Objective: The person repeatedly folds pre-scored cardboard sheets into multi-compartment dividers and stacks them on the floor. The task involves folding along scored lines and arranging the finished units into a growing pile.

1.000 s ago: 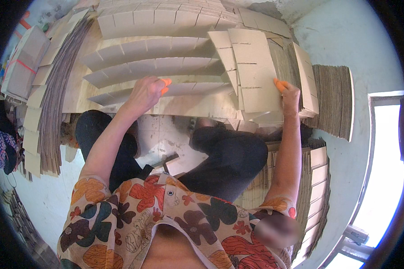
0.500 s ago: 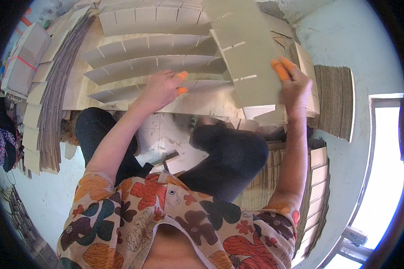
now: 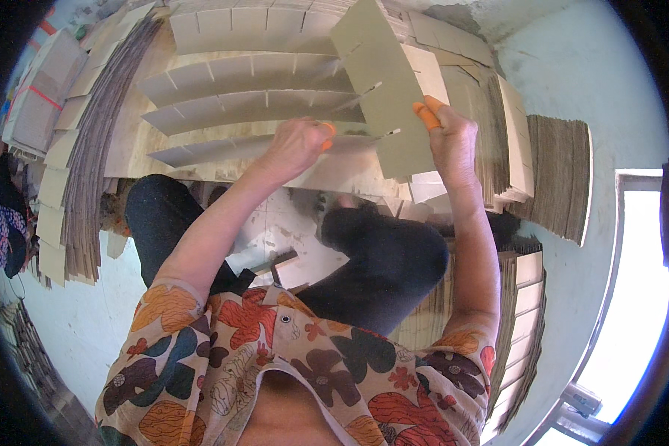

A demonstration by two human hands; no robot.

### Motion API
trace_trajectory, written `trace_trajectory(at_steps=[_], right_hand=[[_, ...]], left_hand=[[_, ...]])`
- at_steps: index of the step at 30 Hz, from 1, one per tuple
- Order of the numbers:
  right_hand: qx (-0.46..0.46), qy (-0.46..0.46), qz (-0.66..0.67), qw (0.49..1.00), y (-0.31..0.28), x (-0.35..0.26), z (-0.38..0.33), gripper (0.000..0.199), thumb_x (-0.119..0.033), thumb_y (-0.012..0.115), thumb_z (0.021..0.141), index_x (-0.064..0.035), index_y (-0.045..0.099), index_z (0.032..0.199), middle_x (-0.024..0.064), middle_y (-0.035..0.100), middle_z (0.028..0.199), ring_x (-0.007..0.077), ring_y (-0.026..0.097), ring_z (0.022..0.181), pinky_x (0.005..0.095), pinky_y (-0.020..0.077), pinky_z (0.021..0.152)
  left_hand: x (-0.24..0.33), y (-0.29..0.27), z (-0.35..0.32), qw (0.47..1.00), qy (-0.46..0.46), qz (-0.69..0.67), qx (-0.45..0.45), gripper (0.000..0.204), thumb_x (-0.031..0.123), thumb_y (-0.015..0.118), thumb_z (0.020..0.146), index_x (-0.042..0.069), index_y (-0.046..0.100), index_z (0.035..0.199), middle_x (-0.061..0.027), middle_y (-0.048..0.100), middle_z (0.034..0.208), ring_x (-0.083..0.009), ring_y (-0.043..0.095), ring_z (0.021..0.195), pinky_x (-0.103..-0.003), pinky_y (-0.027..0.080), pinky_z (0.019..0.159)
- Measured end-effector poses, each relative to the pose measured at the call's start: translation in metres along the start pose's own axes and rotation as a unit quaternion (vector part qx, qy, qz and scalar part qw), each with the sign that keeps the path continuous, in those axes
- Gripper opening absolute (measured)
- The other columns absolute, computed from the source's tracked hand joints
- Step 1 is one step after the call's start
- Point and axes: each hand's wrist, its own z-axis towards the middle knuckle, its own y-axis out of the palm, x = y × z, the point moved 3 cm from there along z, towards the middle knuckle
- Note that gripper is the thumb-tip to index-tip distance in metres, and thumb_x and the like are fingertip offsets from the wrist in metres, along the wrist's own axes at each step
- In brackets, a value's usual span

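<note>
Slotted grey-green cardboard divider strip [image 3: 383, 89] is held tilted above the row of upright slotted cardboard strips [image 3: 253, 100], the right hand [image 3: 453, 141] pinching its right edge with an orange-capped finger [image 3: 426, 117]. Left hand [image 3: 297, 145] is closed on the nearest upright strip's end. Judging by this, a crosspiece is being fitted; next its slots must align over theirs. Stacked cardboard [image 3: 550, 171] stands right.
</note>
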Motion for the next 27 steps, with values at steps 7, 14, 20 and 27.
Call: trace_trajectory(at_steps=[7,14,20,27], right_hand=[[0.001,-0.003,0.013,1.0,0.004,0.008,0.008,0.021,-0.01,0.07,0.079,0.0015,0.067,0.097,0.0207,0.065,0.076,0.0218,0.064,0.062,0.028,0.0479,0.057],[0.004,0.054,0.033,0.998,0.004,0.0,-0.004,0.014,-0.004,0.065,0.079,0.0037,0.064,0.091,0.0201,0.065,0.08,0.0333,0.065,0.069,0.0331,0.0508,0.059],[-0.035,0.02,0.063,0.997,0.018,0.003,-0.004,0.016,-0.004,0.065,0.078,0.0016,0.065,0.093,0.019,0.065,0.081,0.0329,0.065,0.072,0.034,0.0519,0.063],[-0.085,-0.028,0.01,0.996,0.05,0.012,0.004,0.01,-0.002,0.059,0.076,-0.0035,0.063,0.085,0.0189,0.063,0.074,0.0343,0.063,0.069,0.0408,0.0499,0.061]], left_hand=[[-0.003,0.001,0.005,1.0,-0.006,0.001,0.014,0.015,0.012,0.068,0.073,0.008,0.064,0.088,-0.0155,0.06,0.069,-0.0335,0.06,0.067,-0.043,0.047,0.057],[-0.005,0.005,0.004,1.0,-0.014,0.003,0.009,0.016,0.011,0.068,0.074,0.008,0.065,0.089,-0.0171,0.062,0.071,-0.034,0.061,0.068,-0.043,0.048,0.057],[-0.004,0.001,0.005,1.0,-0.025,0.004,0.003,0.014,0.012,0.067,0.074,0.008,0.066,0.088,-0.0175,0.062,0.072,-0.0348,0.062,0.069,-0.043,0.049,0.057],[-0.008,0.007,0.008,0.999,-0.039,0.016,-0.017,0.014,0.012,0.067,0.074,0.008,0.066,0.087,-0.0172,0.064,0.077,-0.034,0.063,0.071,-0.043,0.049,0.057]])
